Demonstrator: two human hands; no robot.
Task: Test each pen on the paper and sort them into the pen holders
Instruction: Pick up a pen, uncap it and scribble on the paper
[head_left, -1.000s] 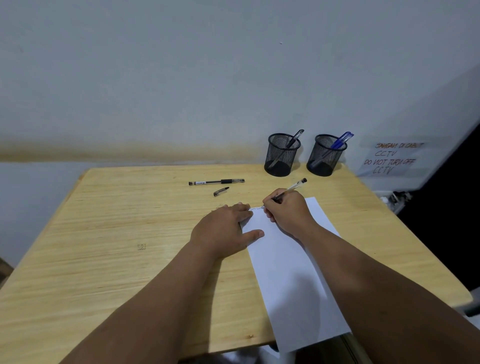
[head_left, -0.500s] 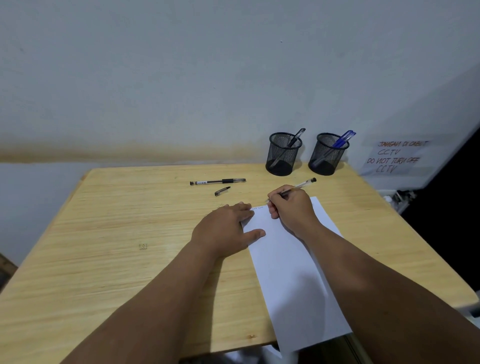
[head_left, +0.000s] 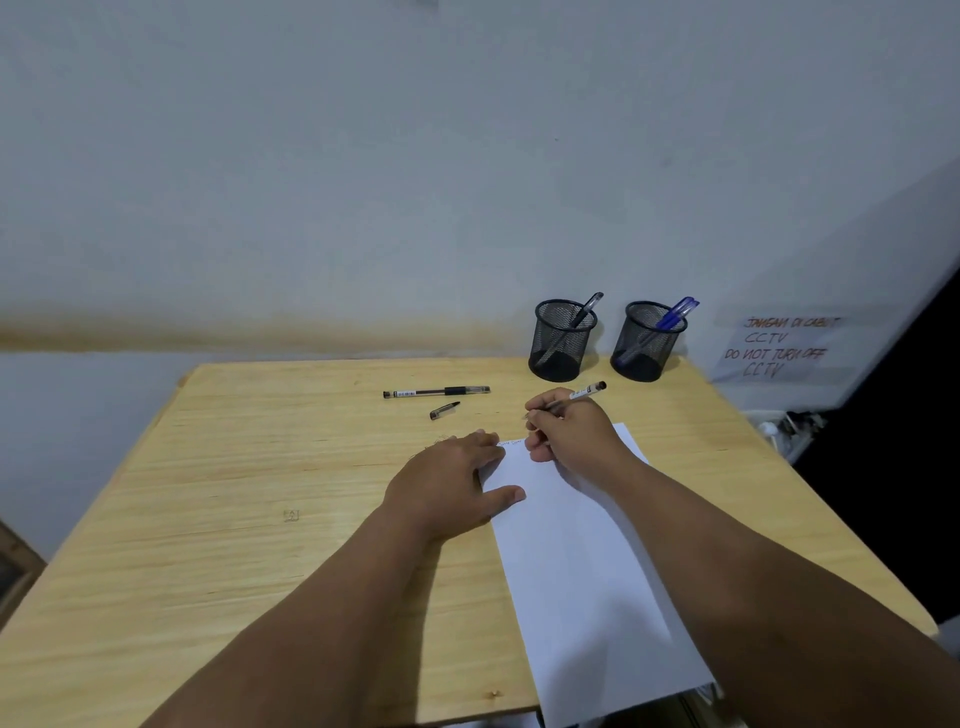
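1. The table (head_left: 218, 519) fills the lower frame; the paper (head_left: 582, 561) runs from centre to the bottom edge, right of middle.
2. The left hand (head_left: 447, 483) lies flat, fingers relaxed, pressing the paper's upper left edge.
3. The right hand (head_left: 569, 431) pinches a pen (head_left: 584, 392) above the paper's top edge; its long axis slants up-right, tail toward the holders.
4. Two holders stand upper right of the hands: the left holder (head_left: 561, 340) with one clear pen, the right holder (head_left: 647, 343) with blue pens. The right hand is nearer to both.
5. A black pen (head_left: 436, 392) lies level, upper left of the hands, with a cap (head_left: 444, 410) just below it.
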